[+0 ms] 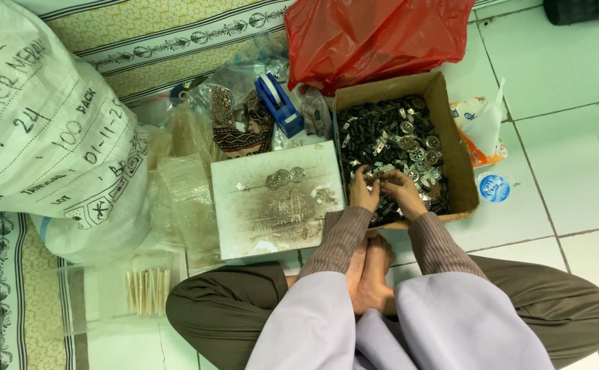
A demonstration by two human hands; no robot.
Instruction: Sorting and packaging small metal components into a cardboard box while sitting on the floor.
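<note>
Cardboard box [450, 147] of small metal parts [402, 147], on the floor. Left hand [363, 194] and right hand [401, 192] inside it, both grips pinched together on one part [380, 175].

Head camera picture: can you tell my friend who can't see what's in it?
A person sits cross-legged on a tiled floor, both hands, left and right, in a cardboard box of small metal parts. Beside it are a white board with three round pieces, a red bag and a big white sack.

Pale green tiled floor [567, 75] beside a patterned mat [169, 41].
</note>
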